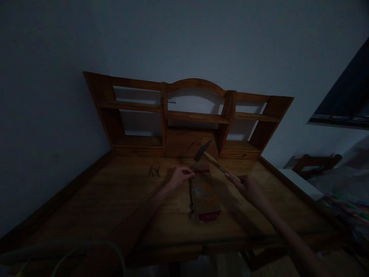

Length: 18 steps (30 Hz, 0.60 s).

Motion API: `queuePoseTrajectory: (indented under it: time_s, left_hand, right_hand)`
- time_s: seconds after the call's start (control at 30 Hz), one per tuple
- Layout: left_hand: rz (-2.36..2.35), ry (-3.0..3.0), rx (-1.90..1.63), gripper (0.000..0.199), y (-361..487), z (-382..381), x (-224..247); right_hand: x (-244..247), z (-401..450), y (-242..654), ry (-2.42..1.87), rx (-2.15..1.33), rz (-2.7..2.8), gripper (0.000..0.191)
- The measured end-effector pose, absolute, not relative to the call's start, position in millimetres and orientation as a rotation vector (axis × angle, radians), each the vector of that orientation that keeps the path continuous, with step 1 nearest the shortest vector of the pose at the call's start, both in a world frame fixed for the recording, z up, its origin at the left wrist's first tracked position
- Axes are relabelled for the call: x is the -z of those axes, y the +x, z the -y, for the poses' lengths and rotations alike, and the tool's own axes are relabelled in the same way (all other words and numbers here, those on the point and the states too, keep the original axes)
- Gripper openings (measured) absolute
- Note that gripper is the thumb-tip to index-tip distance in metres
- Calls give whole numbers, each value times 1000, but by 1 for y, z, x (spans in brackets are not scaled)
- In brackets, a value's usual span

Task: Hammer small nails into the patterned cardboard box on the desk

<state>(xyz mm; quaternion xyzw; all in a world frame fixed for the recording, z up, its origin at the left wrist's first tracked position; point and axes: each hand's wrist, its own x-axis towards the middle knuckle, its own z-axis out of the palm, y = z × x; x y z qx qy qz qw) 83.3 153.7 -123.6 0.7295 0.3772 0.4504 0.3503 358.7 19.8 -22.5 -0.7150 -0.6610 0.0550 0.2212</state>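
A hammer with a dark head and a pale wooden handle (215,162) is held in my right hand (248,188), whose fingers wrap the handle's lower end. Its head hangs over the far end of a worn, speckled block with red ends (204,194) lying on the wooden desk. My left hand (181,175) is at the block's far left edge, thumb and fingertips pinched together; what they hold is too small and dark to make out. Several dark nails (154,171) lie on the desk to the left of my left hand.
A wooden shelf unit (196,117) stands along the back of the desk (129,200), against the wall. To the right are a white surface (300,182), a wooden chair back (315,161) and a heap of blurred items. A pale curved cable or rim crosses the lower left.
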Motion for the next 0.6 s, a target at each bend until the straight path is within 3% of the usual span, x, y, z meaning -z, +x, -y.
queuePoseTrajectory:
  time_s: [0.2, 0.43, 0.6]
  left_hand:
    - [-1045, 1901, -1126, 25, 83, -153, 123]
    - [-1010, 1923, -1116, 26, 81, -154, 126]
    - [-1026, 1942, -1113, 23, 81, -155, 126]
  right_hand:
    - [30, -12, 352, -2085, -61, 1960, 66]
    - [6, -10, 346, -2092, -46, 1902, 70]
    - [21, -8, 341, -2098, -19, 1957, 71]
